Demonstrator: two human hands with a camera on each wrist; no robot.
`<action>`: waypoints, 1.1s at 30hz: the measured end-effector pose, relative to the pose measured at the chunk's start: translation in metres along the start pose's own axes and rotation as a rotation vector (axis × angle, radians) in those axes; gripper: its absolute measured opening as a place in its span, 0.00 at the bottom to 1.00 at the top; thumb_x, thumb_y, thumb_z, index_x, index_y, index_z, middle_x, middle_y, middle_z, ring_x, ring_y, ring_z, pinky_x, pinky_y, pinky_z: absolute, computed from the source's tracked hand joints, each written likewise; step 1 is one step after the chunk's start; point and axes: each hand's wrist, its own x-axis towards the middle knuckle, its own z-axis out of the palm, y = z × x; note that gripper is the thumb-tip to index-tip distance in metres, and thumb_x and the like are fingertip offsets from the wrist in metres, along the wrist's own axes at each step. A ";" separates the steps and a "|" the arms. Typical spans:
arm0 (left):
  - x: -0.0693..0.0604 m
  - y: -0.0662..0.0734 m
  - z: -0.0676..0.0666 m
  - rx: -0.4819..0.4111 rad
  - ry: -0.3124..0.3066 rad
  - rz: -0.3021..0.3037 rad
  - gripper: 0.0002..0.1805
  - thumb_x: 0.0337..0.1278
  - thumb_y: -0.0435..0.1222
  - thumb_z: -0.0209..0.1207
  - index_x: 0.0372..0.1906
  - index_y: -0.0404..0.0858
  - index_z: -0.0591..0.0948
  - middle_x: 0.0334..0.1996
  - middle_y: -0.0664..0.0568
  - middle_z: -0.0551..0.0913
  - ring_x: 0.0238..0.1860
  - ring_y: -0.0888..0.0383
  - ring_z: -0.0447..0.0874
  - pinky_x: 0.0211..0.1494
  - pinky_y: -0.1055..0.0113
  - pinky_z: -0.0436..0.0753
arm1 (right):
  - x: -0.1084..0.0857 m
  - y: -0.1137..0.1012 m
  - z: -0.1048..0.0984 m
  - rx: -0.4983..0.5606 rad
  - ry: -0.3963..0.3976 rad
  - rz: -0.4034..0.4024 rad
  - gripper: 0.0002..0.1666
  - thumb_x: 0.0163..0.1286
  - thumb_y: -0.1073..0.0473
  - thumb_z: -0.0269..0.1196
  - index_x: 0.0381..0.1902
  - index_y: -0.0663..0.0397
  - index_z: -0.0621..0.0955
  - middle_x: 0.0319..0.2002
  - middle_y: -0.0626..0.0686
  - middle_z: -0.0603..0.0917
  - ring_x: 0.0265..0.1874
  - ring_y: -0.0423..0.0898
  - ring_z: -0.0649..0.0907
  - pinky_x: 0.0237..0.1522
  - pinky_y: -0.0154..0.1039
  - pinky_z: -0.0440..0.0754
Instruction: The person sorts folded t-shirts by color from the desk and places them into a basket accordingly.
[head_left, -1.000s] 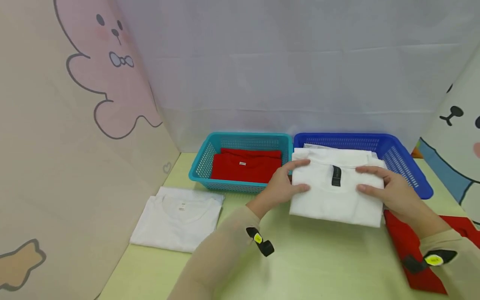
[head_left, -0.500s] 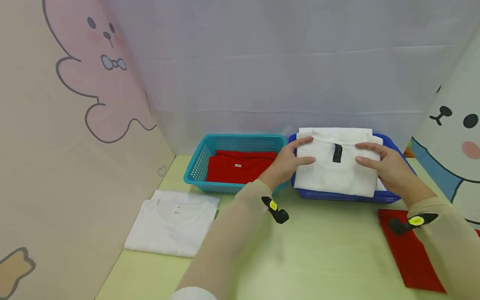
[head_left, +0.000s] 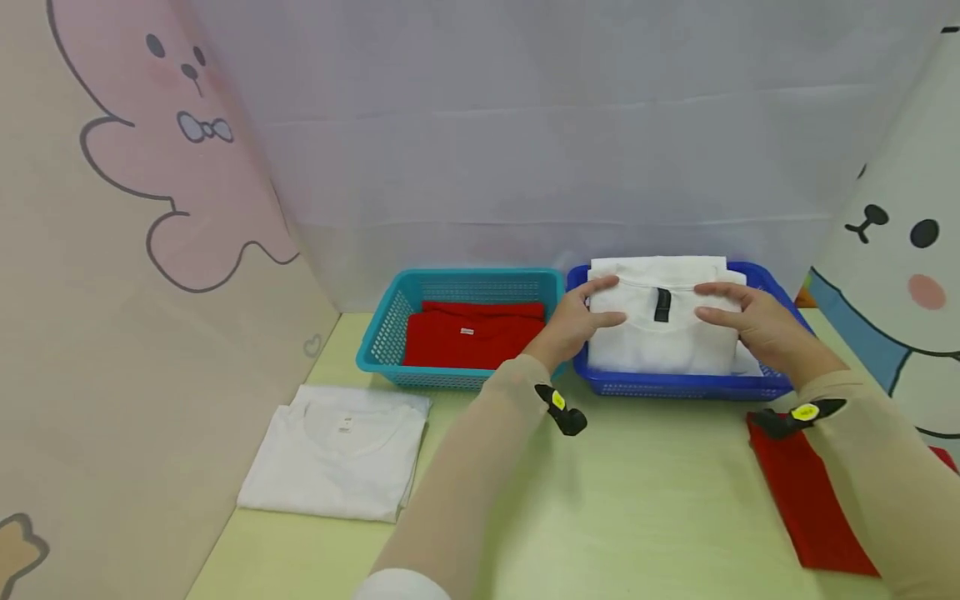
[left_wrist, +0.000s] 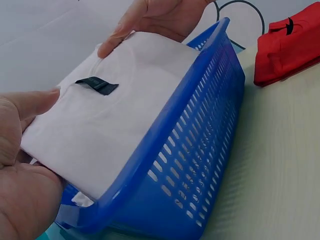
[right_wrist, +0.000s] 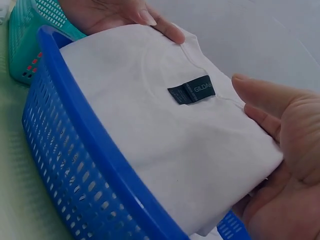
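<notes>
A folded white T-shirt with a black neck label lies within the blue basket, its near edge just inside the front rim. My left hand grips its left side, thumb on top and fingers curled beneath, as the left wrist view shows. On the opposite side my right hand holds the shirt the same way, with some fingers hidden under the cloth. More white cloth shows below it in the basket.
A teal basket with folded red shirts stands left of the blue one. Another folded white T-shirt lies at the table's left, by the printed side wall. A red folded shirt lies at the right, partly behind my right forearm.
Both hands have carried the white T-shirt forward from above the table and down into the blue basket. The head view has shifted slightly to the right.
</notes>
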 end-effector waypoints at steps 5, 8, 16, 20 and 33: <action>-0.004 -0.007 -0.001 0.048 -0.040 0.000 0.33 0.47 0.34 0.72 0.61 0.58 0.77 0.63 0.69 0.69 0.70 0.60 0.58 0.63 0.61 0.72 | 0.002 0.009 0.001 -0.054 -0.019 0.004 0.44 0.63 0.42 0.66 0.71 0.50 0.63 0.77 0.52 0.35 0.72 0.59 0.31 0.62 0.74 0.37; -0.005 -0.008 -0.001 0.096 -0.047 -0.003 0.35 0.47 0.35 0.72 0.63 0.57 0.75 0.63 0.69 0.69 0.70 0.60 0.58 0.62 0.62 0.73 | 0.002 0.010 0.002 -0.097 -0.032 -0.010 0.45 0.63 0.43 0.66 0.72 0.50 0.62 0.77 0.54 0.37 0.73 0.61 0.33 0.61 0.75 0.40; 0.000 -0.009 0.001 0.213 0.021 -0.060 0.38 0.47 0.41 0.72 0.67 0.56 0.72 0.68 0.61 0.66 0.67 0.56 0.65 0.61 0.60 0.74 | 0.002 0.007 0.007 -0.229 -0.037 0.008 0.51 0.62 0.40 0.66 0.76 0.45 0.55 0.76 0.58 0.33 0.71 0.68 0.37 0.58 0.77 0.47; -0.002 -0.008 0.000 0.216 0.039 -0.090 0.39 0.48 0.42 0.72 0.68 0.55 0.71 0.68 0.55 0.66 0.67 0.54 0.67 0.62 0.58 0.74 | 0.001 0.008 0.008 -0.310 -0.035 0.034 0.53 0.62 0.37 0.64 0.77 0.43 0.51 0.75 0.64 0.34 0.70 0.72 0.41 0.55 0.77 0.54; -0.032 -0.005 -0.005 0.766 -0.032 0.154 0.48 0.50 0.67 0.57 0.75 0.61 0.52 0.76 0.61 0.47 0.75 0.57 0.43 0.69 0.45 0.60 | -0.027 0.016 0.005 -0.684 0.130 -0.134 0.56 0.64 0.34 0.60 0.77 0.51 0.47 0.72 0.73 0.41 0.68 0.76 0.42 0.52 0.81 0.49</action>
